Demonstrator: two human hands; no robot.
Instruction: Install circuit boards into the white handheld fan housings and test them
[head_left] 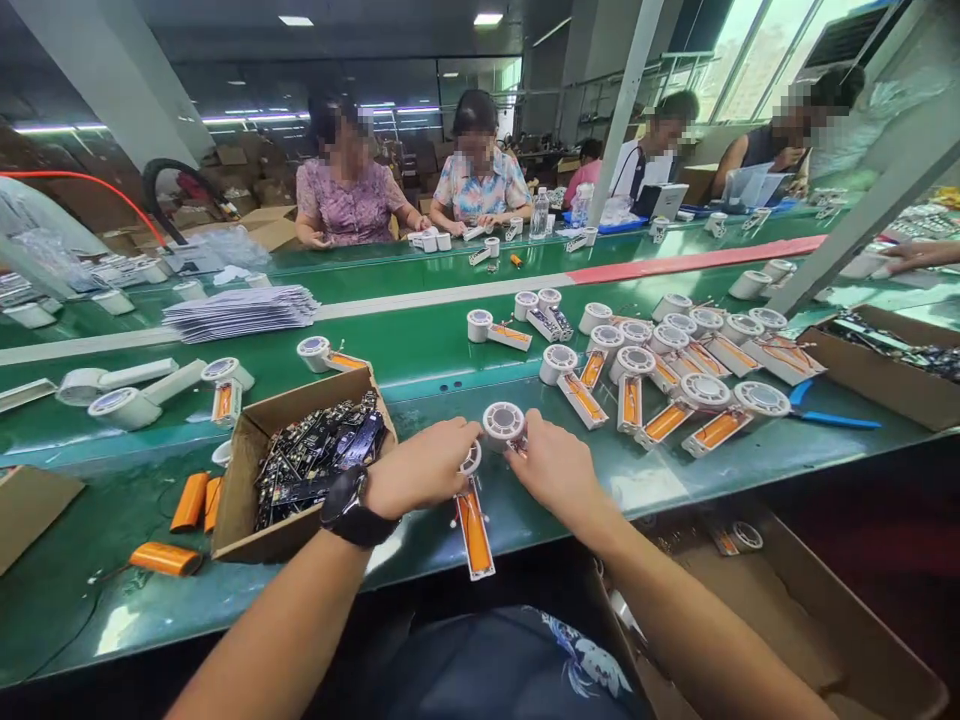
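hands both on one white unit (472, 505) at the near edge of the tabletop (420, 350), centre of my view. left hand (420, 468) is curled closed around the neck where the handle meets a small ring. right hand (553, 470) pinches the round head (503, 422) from the other side, fingers narrow. handle lies flat, pointing at me, open side up, orange cell (475, 535) exposed; looks like that keeps the inside reachable. cardboard box (247, 470) of black circuit boards (322, 455) sits just beside my left wrist, loose orange cells (189, 500) left of it. close for reach, i'd guess. more units (660, 385) of the same kind lie in rows to the right, well apart from my hands, blue pliers (832, 418) past them. other people work across the tabletop on their own parts.
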